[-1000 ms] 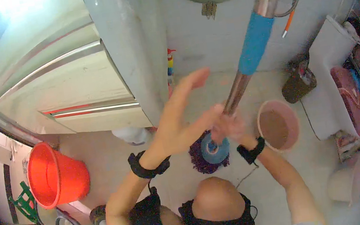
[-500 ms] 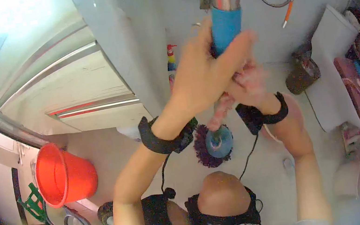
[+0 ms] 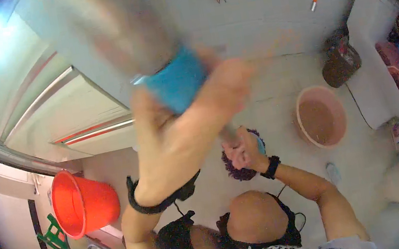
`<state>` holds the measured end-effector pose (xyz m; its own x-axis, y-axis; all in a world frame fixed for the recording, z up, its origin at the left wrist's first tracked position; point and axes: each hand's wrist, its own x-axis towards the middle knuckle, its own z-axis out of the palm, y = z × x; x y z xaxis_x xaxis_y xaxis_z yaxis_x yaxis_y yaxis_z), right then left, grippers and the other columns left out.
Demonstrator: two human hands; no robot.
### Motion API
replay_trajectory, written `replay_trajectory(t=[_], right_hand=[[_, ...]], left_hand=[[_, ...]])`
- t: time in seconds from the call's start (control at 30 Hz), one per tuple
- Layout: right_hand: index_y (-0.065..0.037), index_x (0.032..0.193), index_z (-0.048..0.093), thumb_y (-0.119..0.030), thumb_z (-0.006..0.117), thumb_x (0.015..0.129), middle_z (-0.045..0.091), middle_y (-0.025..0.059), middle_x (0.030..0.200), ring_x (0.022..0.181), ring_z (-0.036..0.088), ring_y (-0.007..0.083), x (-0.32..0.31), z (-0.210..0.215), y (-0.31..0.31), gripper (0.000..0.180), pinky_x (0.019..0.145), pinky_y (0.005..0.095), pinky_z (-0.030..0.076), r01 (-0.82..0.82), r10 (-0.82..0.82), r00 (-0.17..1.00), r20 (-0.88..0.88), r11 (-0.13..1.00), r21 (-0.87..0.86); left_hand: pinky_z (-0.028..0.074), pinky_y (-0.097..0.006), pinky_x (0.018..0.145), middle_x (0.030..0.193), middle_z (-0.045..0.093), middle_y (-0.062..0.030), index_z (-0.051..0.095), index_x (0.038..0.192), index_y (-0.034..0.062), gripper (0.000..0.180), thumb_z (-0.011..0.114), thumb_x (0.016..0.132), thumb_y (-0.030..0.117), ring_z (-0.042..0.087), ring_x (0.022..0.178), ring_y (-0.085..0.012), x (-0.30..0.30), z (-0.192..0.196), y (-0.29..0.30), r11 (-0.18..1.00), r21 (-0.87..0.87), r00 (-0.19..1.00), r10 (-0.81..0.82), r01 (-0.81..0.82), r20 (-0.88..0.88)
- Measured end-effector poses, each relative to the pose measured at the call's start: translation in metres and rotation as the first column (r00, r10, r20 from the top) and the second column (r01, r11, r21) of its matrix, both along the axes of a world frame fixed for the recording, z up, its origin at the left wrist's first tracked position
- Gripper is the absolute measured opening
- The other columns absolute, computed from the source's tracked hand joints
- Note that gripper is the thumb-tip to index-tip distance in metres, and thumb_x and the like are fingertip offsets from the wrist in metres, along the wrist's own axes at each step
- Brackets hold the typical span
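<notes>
Pale floor below, both hands (image 3: 181, 143) (image 3: 240, 152) grip the mop handle (image 3: 177, 83), slanting down-right to its purple head (image 3: 238, 170).

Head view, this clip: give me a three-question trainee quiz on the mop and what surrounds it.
1. True or false: both hands grip the mop handle.
2. Which hand is higher on the handle? A) left hand B) right hand
3. Fill in: the bucket at the person's left is ____.

Key: 1 true; 2 A; 3 red. The purple mop head sits beside the pink basin.
</notes>
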<state>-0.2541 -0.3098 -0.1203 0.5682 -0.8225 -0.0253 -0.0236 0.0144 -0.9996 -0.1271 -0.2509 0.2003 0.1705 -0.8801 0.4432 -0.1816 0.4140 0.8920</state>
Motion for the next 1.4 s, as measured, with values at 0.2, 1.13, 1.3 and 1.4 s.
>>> replay_trajectory(t=[0.2,1.13,1.3,1.4], right_hand=[[-0.002,0.102,0.049,-0.016,0.062,0.07,0.056,0.0133,0.088,0.072,0.057,0.0231,0.024,0.007,0.021,0.037,0.062,0.0314,0.046,0.19,-0.129,0.982,0.141,0.74,-0.645],[-0.006,0.088,0.055,-0.018,0.062,0.068,0.057,0.0043,0.067,0.056,0.055,0.0199,0.086,0.042,0.047,0.024,0.053,0.0317,0.043,-0.482,0.466,0.873,-0.144,0.776,-0.408],[-0.003,0.094,0.054,-0.017,0.061,0.068,0.059,0.0072,0.071,0.062,0.058,0.0226,0.074,0.01,0.049,0.03,0.057,0.033,0.045,-0.46,0.441,0.888,-0.13,0.854,-0.243],[-0.004,0.095,0.053,-0.016,0.059,0.07,0.058,0.0084,0.072,0.059,0.058,0.0223,0.068,-0.013,0.043,0.028,0.054,0.0314,0.046,-0.35,0.376,0.927,-0.018,0.843,-0.408]], left_hand=[[0.033,-0.024,0.042,0.054,0.031,0.0022,0.035,0.072,0.0112,0.022,0.038,0.091,0.022,0.031,0.042,-0.0094,0.017,-0.015,0.016,0.976,-0.197,0.995,0.098,-0.095,0.005],[0.029,-0.023,0.036,0.05,0.034,-0.0006,0.039,0.074,0.0101,0.011,0.039,0.084,0.015,0.03,0.036,-0.0089,0.133,-0.059,0.109,0.954,-0.3,0.869,-0.125,-0.028,-0.479],[0.029,-0.024,0.036,0.05,0.034,-0.0006,0.039,0.072,0.0093,0.014,0.04,0.085,0.015,0.03,0.036,-0.009,0.139,-0.068,0.12,0.961,-0.253,0.87,-0.032,-0.108,-0.493],[0.03,-0.024,0.036,0.05,0.035,-0.0005,0.038,0.069,0.0099,0.017,0.041,0.084,0.016,0.03,0.035,-0.0088,0.147,-0.077,0.125,0.958,-0.269,0.859,-0.054,-0.099,-0.509]])
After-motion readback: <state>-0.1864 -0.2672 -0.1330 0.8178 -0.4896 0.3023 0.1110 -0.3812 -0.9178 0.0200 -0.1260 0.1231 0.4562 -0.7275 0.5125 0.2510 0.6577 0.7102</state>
